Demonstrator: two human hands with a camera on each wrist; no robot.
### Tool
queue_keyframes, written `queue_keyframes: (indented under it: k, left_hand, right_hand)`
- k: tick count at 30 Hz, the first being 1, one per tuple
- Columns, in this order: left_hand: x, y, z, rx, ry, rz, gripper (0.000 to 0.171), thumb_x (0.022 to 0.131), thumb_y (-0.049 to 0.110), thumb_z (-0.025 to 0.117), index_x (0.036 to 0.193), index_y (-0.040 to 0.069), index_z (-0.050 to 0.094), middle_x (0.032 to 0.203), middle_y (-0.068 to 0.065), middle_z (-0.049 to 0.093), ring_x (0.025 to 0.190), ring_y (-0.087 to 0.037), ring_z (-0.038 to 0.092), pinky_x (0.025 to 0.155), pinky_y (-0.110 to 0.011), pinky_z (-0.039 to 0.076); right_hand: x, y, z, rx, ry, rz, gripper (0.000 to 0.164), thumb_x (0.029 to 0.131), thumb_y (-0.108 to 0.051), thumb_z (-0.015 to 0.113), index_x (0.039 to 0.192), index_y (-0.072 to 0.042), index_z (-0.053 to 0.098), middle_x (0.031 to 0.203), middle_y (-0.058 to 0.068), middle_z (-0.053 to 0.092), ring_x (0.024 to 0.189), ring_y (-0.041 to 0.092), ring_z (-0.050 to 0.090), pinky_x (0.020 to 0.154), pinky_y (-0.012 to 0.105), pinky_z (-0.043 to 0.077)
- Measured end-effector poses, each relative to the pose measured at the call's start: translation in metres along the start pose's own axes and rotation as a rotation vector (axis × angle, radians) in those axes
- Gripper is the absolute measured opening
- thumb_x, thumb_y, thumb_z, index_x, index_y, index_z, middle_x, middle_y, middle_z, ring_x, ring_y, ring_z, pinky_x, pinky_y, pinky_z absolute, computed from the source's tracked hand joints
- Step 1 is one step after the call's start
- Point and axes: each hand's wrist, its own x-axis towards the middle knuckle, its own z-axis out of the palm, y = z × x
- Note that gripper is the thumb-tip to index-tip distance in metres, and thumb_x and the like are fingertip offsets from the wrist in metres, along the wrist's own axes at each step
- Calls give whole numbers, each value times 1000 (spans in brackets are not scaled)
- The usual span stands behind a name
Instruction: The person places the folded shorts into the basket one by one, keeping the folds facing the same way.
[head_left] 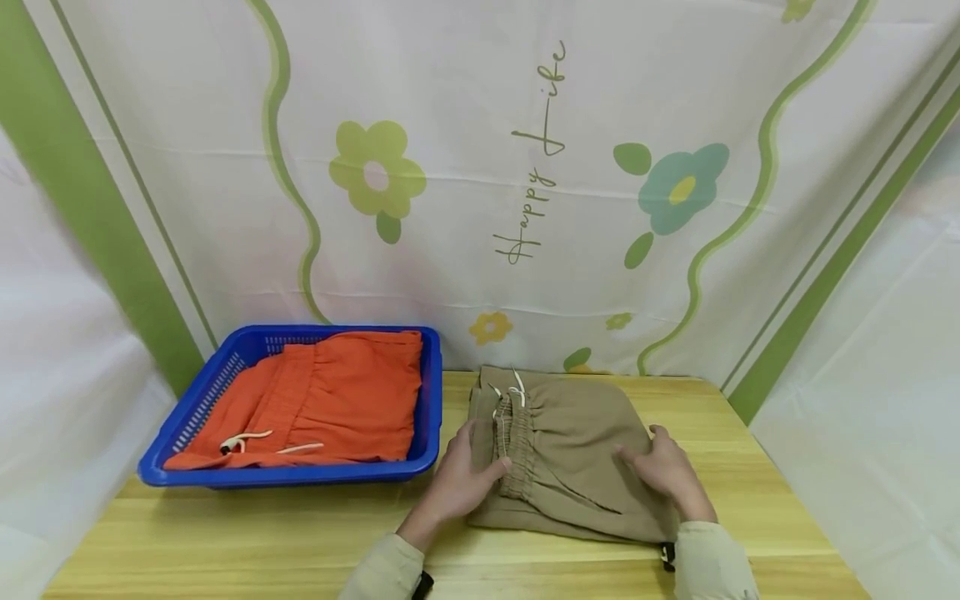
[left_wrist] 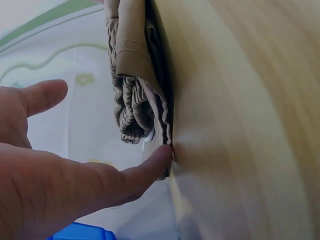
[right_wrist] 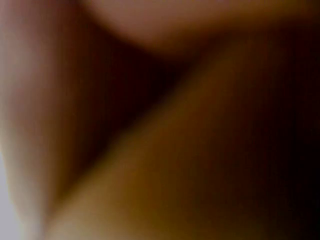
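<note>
Folded khaki drawstring pants (head_left: pixel 585 450) lie on the wooden table, their gathered elastic waistband and white cord toward the left. At that waistband side is my left hand (head_left: pixel 465 475). Its thumb stands apart from the cloth in the left wrist view, while a straight finger (left_wrist: pixel 145 170) touches the lower edge of the folded fabric (left_wrist: pixel 132 65). My right hand (head_left: pixel 663 467) is at the right edge of the pants, thumb over the cloth. Whether its other fingers curl under the fabric is hidden. The right wrist view is dark and blurred, with brownish folds close to the lens.
A blue plastic basket (head_left: pixel 288 477) stands at the left of the table (head_left: pixel 300 542), holding folded orange drawstring pants (head_left: pixel 337 400). A white curtain (head_left: pixel 465 100) printed with flowers hangs behind the table, and white cloth hangs on both sides.
</note>
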Motion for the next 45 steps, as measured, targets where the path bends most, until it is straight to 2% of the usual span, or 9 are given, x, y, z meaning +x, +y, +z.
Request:
queue_keyframes:
  k: [13,20,25,33,34,39,40,41,45]
  left_hand:
    - [6,2,0,-185,-8,-147,88,97,26,70,158,-7,15,151,-42,29,126,-51,50,93,-58,50]
    - [6,1,0,-233,-43,-196,92,97,29,70,157,-11,13,140,-35,47,126,-47,51,97,-59,47]
    - [5,0,-1,-259,-98,-243,97,96,33,72,155,-15,12,130,-27,55,111,-36,59,90,-52,50]
    - [4,2,-2,-272,-121,-304,99,93,37,74,151,-20,18,149,-41,31,134,-51,39,103,-64,39]
    - [4,2,-2,-270,-117,-306,99,93,37,73,152,-19,17,150,-42,30,125,-50,48,102,-63,40]
    - [2,2,1,-329,-102,-278,97,95,33,71,155,-16,12,153,-41,25,130,-50,44,107,-64,36]
    - [2,2,2,-343,-97,-275,97,96,32,71,155,-15,11,155,-40,24,132,-51,42,108,-64,34]
    - [2,2,2,-356,-92,-275,97,96,31,71,156,-14,10,157,-38,20,143,-53,26,110,-66,29]
    - [2,0,6,-362,-49,-280,100,94,30,74,160,-5,7,162,-34,9,147,-53,13,113,-68,22]
  right_hand:
    - [2,4,2,173,13,-3,84,98,-35,67,148,18,25,141,42,40,124,52,49,98,60,45]
    - [2,3,3,226,-12,-16,71,96,-17,69,143,20,32,134,39,48,115,44,56,92,53,50]
    - [1,3,4,270,-51,-20,63,92,-10,71,137,19,39,124,33,55,105,37,60,85,48,53]
    - [0,2,7,280,-99,-55,54,92,-6,70,135,17,47,119,27,61,101,32,63,83,46,55]
    - [0,2,7,276,-103,-62,56,92,-7,70,137,17,46,121,27,61,103,33,63,84,46,54]
    - [1,1,10,281,-113,-66,63,93,-12,71,142,16,41,128,30,57,108,35,61,88,48,53]
    - [0,1,10,288,-114,-64,64,94,-13,71,142,16,40,129,30,56,109,35,61,88,49,53]
    - [0,0,11,297,-114,-61,64,94,-14,71,141,16,39,129,31,55,109,36,61,88,49,53]
    - [-1,1,11,312,-107,-58,63,95,-15,70,141,16,38,130,32,53,109,36,60,88,49,53]
